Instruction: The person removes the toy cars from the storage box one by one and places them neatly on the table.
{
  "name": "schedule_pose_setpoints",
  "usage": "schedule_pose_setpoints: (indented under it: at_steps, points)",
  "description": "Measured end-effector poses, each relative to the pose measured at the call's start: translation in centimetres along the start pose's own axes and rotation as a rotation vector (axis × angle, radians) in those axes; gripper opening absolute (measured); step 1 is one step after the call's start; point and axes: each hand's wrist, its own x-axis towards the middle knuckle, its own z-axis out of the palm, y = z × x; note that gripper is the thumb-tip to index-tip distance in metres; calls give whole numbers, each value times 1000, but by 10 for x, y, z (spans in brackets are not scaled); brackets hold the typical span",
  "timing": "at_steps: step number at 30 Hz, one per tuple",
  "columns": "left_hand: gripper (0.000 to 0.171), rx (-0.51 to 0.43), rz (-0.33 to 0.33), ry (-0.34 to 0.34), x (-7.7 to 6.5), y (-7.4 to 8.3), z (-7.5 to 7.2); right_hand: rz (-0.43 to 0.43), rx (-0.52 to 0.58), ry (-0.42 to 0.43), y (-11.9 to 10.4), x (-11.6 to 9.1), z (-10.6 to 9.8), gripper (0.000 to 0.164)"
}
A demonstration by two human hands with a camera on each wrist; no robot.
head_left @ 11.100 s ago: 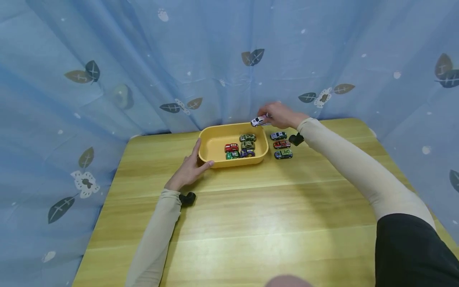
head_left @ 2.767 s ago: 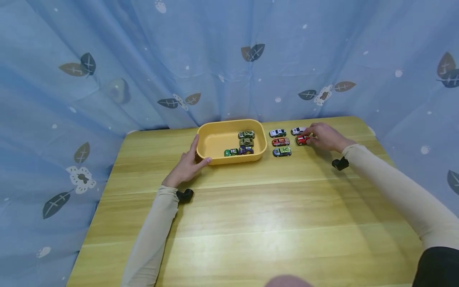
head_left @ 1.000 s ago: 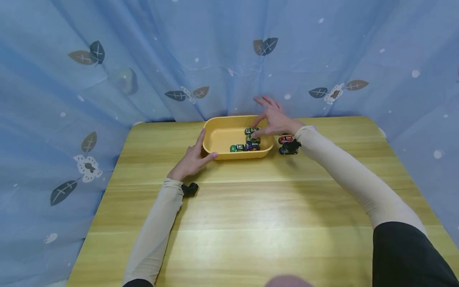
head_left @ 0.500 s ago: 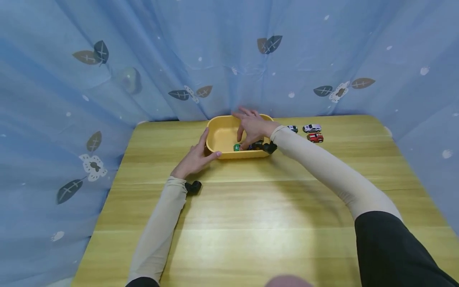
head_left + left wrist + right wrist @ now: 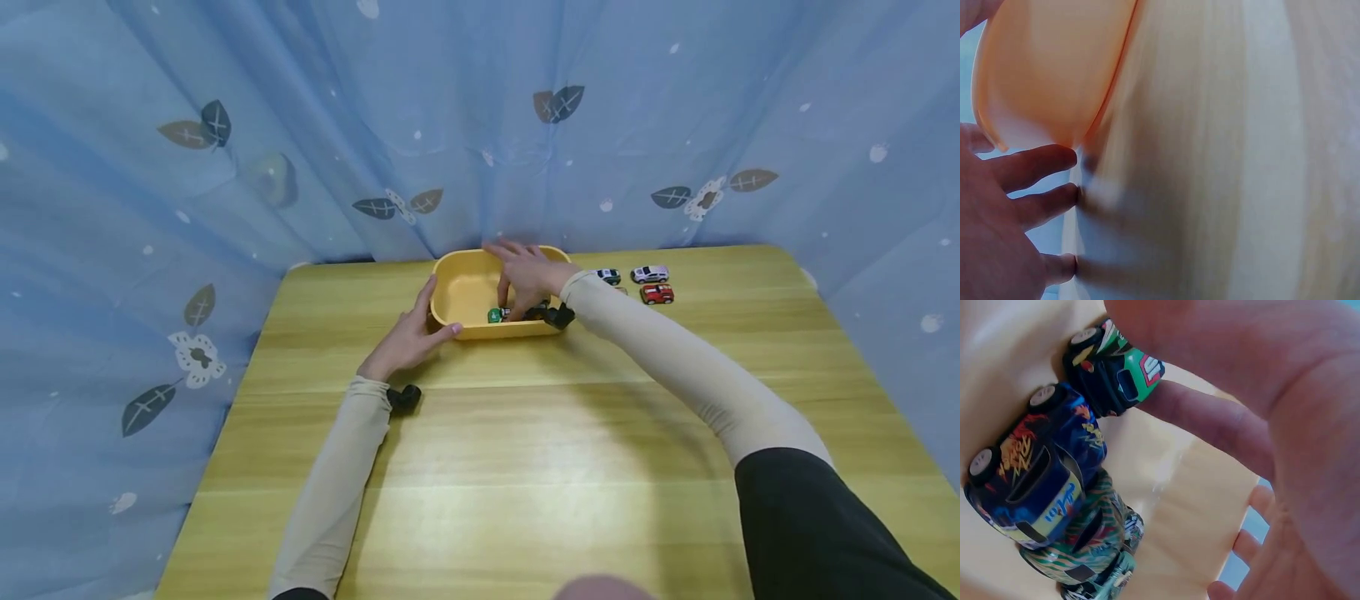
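Note:
Inside the yellow tray [image 5: 461, 296], my right hand [image 5: 525, 277] pinches a green toy car [image 5: 1141, 372] between thumb and index finger. Its other fingers spread toward the tray's far rim. A dark blue toy car [image 5: 1054, 462] with flame prints sits right behind the green one, and a camouflage toy car [image 5: 1088, 528] lies beside it, with another partly hidden beyond. My left hand [image 5: 405, 340] steadies the tray's left end, thumb at the front wall and extended fingers along the end. In the left wrist view, fingertips meet the orange-looking tray wall [image 5: 1054, 69].
Right of the tray stand a white toy car [image 5: 649, 274], a red toy car [image 5: 657, 294] and a partly covered police-style car [image 5: 608, 276]. My right forearm hides more there. A blue curtain [image 5: 480, 167] hangs behind the wooden table [image 5: 480, 467].
The red car left the tray for the table earlier, beside the white one. My right hand then came back over the tray and reached down to the green car. My left hand stays put.

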Motion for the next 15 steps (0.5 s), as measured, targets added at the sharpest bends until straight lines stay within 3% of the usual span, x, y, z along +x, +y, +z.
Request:
schedule_pose_setpoints:
  at_steps: [8,15]
  points:
    - [106,-93,5,-26,3,-3,-2,32,-8,-2,-1,3,3,25]
    - [104,-105,-11,-34,4,-1,-4,41,-16,2,-3,4,4,23]
